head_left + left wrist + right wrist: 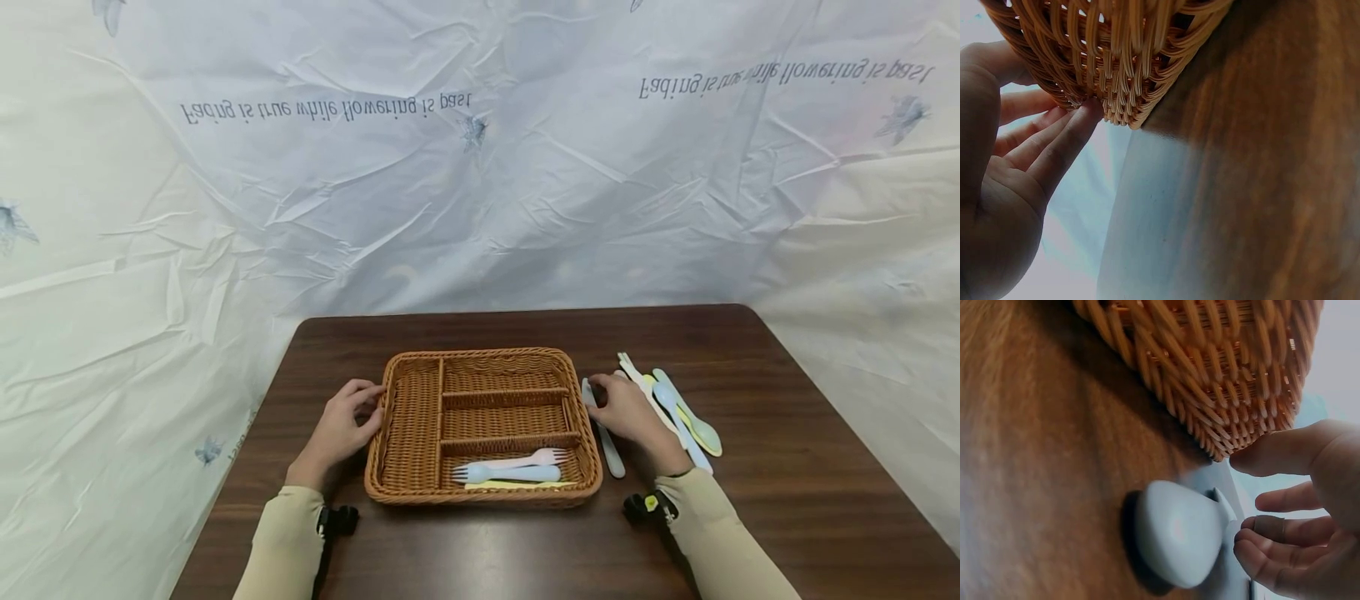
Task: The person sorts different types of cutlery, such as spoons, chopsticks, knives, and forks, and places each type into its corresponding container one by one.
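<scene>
A brown wicker basket (483,498) with dividers sits between my hands. My left hand (345,425) is at its left side; in the left wrist view, fairly straight fingertips (1088,112) touch the woven wall. On the right, my right hand (630,408) is beside the basket's right wall. Its thumb (1272,453) meets the wicker in the right wrist view, while the other fingers are apart from it, holding nothing visible. A pale grey spoon (611,454) lies on the table beneath that hand, partly hidden; its bowl (1179,534) shows in the right wrist view.
In the basket's front compartment lie a pink fork (551,456), a light blue fork (517,473) and a yellow utensil (487,485). Several pastel utensils, including a green spoon (703,433), are piled right of my right hand on the dark wooden table (810,483). A printed sheet (480,208) hangs behind.
</scene>
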A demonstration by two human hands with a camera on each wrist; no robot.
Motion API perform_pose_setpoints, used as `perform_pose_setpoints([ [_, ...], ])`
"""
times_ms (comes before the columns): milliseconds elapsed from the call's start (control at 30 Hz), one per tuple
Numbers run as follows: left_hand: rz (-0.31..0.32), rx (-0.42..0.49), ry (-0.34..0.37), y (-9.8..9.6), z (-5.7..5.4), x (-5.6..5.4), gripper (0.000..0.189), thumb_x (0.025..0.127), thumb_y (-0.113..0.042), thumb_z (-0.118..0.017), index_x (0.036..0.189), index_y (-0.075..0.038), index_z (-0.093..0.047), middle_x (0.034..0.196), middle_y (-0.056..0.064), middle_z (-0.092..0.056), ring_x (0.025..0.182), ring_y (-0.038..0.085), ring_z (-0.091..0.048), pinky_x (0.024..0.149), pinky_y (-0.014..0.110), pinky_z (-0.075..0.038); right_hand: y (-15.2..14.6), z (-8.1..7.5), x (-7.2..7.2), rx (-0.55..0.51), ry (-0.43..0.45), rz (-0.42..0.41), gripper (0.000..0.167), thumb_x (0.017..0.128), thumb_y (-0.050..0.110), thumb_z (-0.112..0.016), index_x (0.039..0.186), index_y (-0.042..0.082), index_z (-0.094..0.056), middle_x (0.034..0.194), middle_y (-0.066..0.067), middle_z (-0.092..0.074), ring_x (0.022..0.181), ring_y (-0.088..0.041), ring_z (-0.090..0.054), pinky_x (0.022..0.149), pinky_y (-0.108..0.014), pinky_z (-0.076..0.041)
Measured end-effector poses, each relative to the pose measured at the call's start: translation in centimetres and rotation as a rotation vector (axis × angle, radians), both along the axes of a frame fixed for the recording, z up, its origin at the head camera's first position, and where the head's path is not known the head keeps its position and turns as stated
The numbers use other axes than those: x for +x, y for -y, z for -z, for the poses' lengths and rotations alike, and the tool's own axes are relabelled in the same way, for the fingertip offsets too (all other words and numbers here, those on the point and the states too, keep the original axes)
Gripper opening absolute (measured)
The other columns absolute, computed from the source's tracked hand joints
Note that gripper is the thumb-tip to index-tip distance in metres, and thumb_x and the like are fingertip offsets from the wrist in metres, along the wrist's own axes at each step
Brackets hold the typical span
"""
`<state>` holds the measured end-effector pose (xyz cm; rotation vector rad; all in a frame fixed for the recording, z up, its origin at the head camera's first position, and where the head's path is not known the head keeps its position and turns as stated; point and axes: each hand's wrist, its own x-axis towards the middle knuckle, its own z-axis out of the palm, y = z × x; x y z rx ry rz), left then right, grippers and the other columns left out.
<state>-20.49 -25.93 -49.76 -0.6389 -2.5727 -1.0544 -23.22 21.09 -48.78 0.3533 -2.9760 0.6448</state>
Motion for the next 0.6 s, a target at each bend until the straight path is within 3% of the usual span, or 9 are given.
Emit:
perform_pose_setpoints([
  [600,0.004,0.008,0.009,0.01,-0.09,0.09,0.032,0.09,-0.004,-0.064,0.122,0.002,-0.064,0.113,0.011,-0.055,0.087,0.017,-0.066,0.074,0.032,-0.06,0.48,-0.13,-0.45,0.109,0.12,0.011,0.054,0.084,0.029,-0.077,0.125,-0.003,-0.062,0.108,-0.019,-0.063,0.097,-0.034,-0.063,0.075,-0.047,-0.055],
])
